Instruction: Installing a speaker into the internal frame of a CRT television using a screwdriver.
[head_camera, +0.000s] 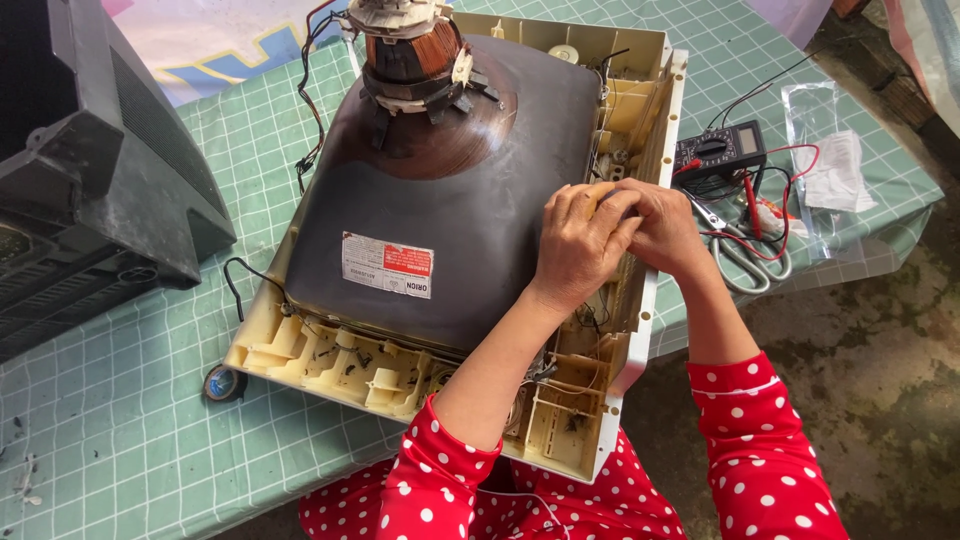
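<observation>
Green checked oilcloth covers a table where an old television's cream plastic front frame lies face down, its dark glass picture tube bulging upward. Both hands meet at the frame's right edge: the left hand is curled shut over a small tan part, the right hand cupped against it, though I cannot tell what the right one grips. By my judgement the tube is heavy, rigid and fragile at its copper-wound neck, so the frame's edges are the safest hold.
</observation>
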